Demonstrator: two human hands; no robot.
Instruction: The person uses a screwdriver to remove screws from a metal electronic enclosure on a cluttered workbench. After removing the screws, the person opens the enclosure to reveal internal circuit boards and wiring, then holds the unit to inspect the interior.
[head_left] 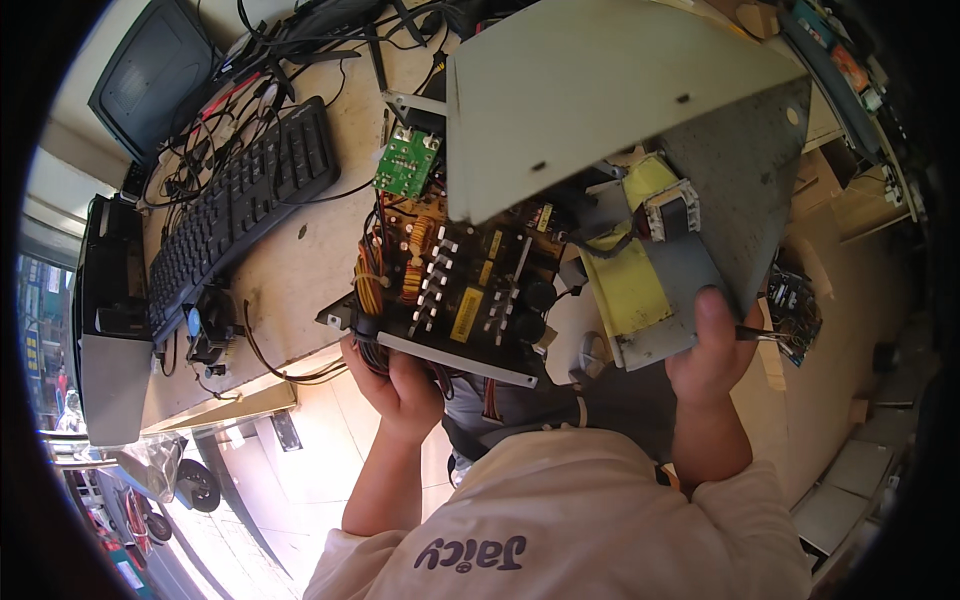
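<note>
An opened power supply [465,285] is held over my lap at the table's edge, with coils, black heat sinks and bundled wires on its brown board. My left hand [395,392] is closed round its near left corner, by the wires. At its far left corner stands a small green circuit board [408,162]. My right hand [712,350] grips the near edge of the grey metal cover [620,95], thumb on top. Yellow insulating sheet and a transformer [670,212] sit inside the cover. A thin dark tool [762,333] sticks out by my right fingers; its kind is unclear.
A black keyboard [245,215] lies on the table at left, among tangled cables [215,135]. Near the table's front edge is a small black part with a blue piece [205,325]. A loose circuit board [793,300] lies lower down at right.
</note>
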